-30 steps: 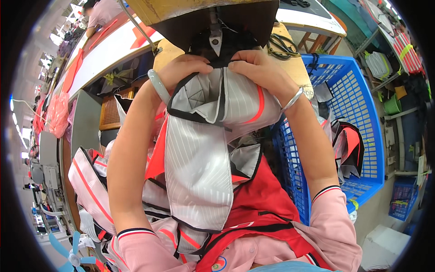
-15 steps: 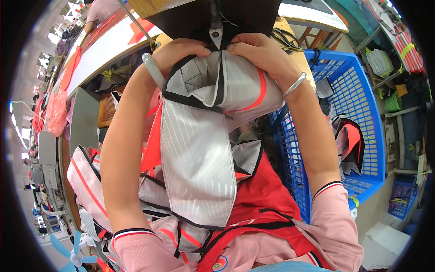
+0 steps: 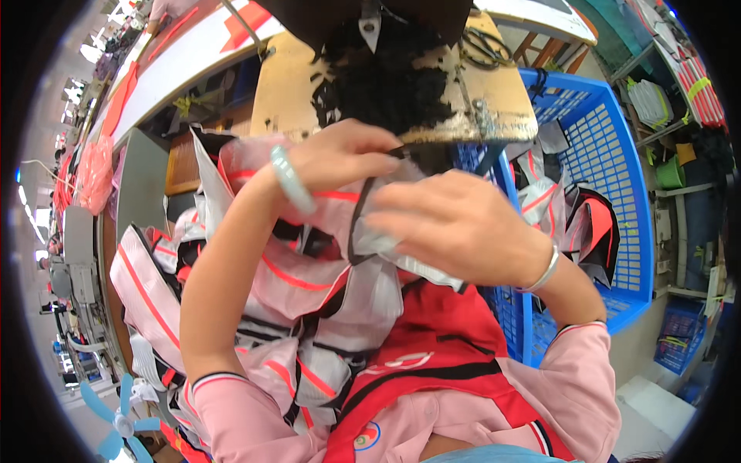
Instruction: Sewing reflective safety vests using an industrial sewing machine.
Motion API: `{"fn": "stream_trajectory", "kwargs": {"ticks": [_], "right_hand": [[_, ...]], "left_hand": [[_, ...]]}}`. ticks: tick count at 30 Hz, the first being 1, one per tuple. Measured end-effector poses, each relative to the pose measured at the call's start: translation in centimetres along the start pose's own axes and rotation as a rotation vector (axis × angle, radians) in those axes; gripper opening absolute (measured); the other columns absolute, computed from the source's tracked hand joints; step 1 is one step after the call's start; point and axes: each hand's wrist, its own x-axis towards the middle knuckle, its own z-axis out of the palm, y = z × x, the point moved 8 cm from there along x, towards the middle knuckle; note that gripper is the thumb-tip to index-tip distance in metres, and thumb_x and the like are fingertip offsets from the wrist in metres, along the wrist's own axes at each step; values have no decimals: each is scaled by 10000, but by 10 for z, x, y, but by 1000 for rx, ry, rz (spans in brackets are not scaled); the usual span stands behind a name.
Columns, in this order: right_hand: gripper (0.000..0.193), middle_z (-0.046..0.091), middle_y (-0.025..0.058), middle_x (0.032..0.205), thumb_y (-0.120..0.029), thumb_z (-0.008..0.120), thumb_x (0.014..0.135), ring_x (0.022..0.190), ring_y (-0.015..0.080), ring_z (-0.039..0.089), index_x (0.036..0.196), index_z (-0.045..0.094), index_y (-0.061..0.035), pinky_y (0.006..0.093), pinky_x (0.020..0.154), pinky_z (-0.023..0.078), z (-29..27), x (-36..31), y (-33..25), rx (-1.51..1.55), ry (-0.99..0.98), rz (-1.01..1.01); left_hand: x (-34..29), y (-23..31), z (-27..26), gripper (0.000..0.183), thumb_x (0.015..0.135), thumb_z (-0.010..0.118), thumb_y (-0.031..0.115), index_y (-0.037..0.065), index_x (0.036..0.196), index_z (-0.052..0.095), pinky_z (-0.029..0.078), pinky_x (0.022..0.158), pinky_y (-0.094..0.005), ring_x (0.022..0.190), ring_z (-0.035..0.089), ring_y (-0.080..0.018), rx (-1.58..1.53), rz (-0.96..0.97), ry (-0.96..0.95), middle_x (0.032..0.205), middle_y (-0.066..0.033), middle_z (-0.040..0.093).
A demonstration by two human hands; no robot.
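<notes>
Between my hands, over my lap, is a silver-grey fabric bag piece (image 3: pixel 377 245) with black edging, blurred by motion. My left hand (image 3: pixel 340 160), with a pale bangle at the wrist, has its fingers bent closed at the upper part of this piece. My right hand (image 3: pixel 463 228) lies across the front of it, its fingers smeared by motion. Beyond my hands is a wooden machine table (image 3: pixel 285 96) strewn with black scraps (image 3: pixel 386 96). A pointed metal machine part (image 3: pixel 370 31) stands above the scraps.
A heap of striped grey, white and neon-red fabric pieces (image 3: pixel 147 293) lies at my left and over my lap. A blue plastic basket (image 3: pixel 637 193) with similar pieces stands at my right. Scissors (image 3: pixel 486 46) rest at the table's far right. A blue fan (image 3: pixel 120 423) is at lower left.
Both hands have come back from the machine toward my lap, bringing the fabric piece with them. The wooden table and its black scraps are now uncovered. My right hand has moved across the piece.
</notes>
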Motion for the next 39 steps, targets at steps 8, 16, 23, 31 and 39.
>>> {"fn": "stream_trajectory", "kwargs": {"ticks": [8, 16, 23, 31, 39], "right_hand": [[147, 563, 20, 800, -182, 636, 735, 618, 186, 562, 864, 587, -129, 334, 578, 447, 43, -18, -25, -178, -142, -35], [170, 545, 31, 738, -199, 709, 746, 602, 245, 579, 848, 597, -123, 365, 522, 433, -5, -65, 6, -211, -55, 308], [165, 544, 19, 660, -220, 696, 725, 536, 208, 572, 687, 570, -120, 331, 514, 435, -43, -66, -3, -413, 90, 206], [288, 622, 66, 657, -383, 688, 768, 599, 272, 601, 714, 627, -107, 373, 570, 438, -14, -57, 36, -375, 42, 433], [333, 631, 139, 677, -389, 666, 783, 647, 331, 625, 780, 663, -56, 404, 583, 479, -15, -15, 70, -263, -51, 453]], "left_hand": [[-1, 30, 53, 339, 891, 606, 211, -38, 1121, 627, 488, 846, -301, 929, 623, -188, 229, 294, 110, 991, -122, 674], [-86, 20, 113, 584, 778, 730, 404, 20, 1184, 562, 504, 781, -435, 896, 635, -375, 482, 203, 162, 971, -203, 658], [-51, 7, 113, 284, 818, 514, 39, -5, 1070, 638, 474, 772, -233, 832, 568, -62, -279, 6, -225, 892, 41, 643], [-37, 32, 83, 585, 795, 683, 468, -25, 1102, 606, 479, 834, -351, 973, 611, -306, 358, 312, 364, 1057, -189, 627], [-56, 39, 49, 388, 828, 569, 109, -39, 1187, 574, 492, 852, -362, 982, 618, -367, 630, 305, 557, 1038, -229, 631]]}}
